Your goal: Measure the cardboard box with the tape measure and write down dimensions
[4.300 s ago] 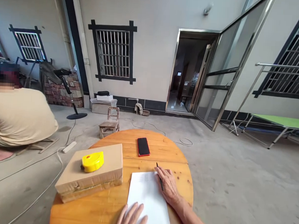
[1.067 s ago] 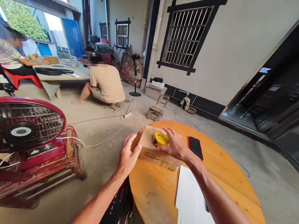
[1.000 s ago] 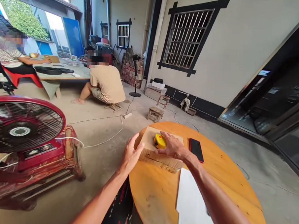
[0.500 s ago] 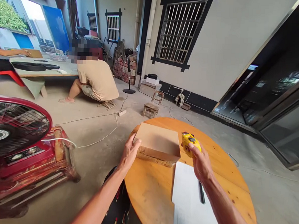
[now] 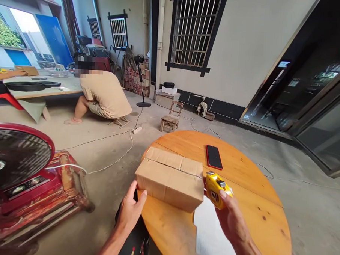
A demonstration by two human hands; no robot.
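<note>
A closed cardboard box sits near the left side of the round wooden table, its seamed flap side facing up. My left hand is at the box's lower left corner, thumb and fingers apart, fingertips at or against the cardboard. In my right hand is a yellow tape measure, held close to the box's right end. White paper lies partly under my right hand and forearm. A black phone with a red edge lies behind the tape measure.
A red fan stands on a worn wooden stand at left. Beyond it a person sits low by a work table, with another person's arm at far left. A small wooden chair stands behind the table; cords cross the floor.
The box has turned so its seamed flaps face up, and it sits nearer me. My left hand has moved down to its lower corner. The phone has come into view; the black pen is hidden.
</note>
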